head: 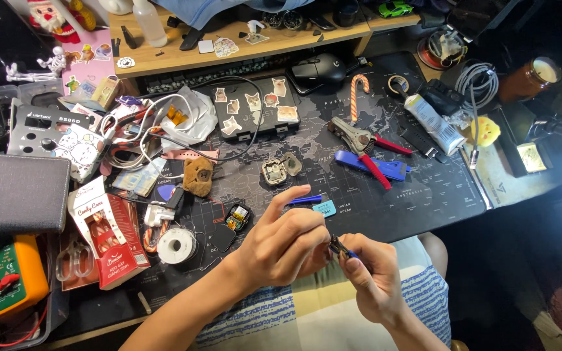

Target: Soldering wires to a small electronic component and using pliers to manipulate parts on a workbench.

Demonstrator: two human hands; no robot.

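Near the desk (pixel 424 195) edge, the left hand (pixel 281 250) pinches something too small to tell; the right hand's (pixel 372 273) fingers clench small blue-handled pliers (pixel 341 247).

All positions are given relative to the dark world-map desk mat (pixel 424 195). At its centre lies a small opened square casing (pixel 274 171), with a brown plush figure (pixel 198 175) just to the left. Right of centre rest red-handled wire strippers (pixel 365 146) across a blue flat tool (pixel 369 164). A striped candy cane (pixel 358 88) and a black computer mouse (pixel 320 67) sit at the upper edge. A black case covered in cat stickers (pixel 255 107) lies upper left. A spool of solder (pixel 177 245) sits at the lower left, beside a red-and-white carton (pixel 108 234). An orange multimeter (pixel 1 273) stands well off the left edge.
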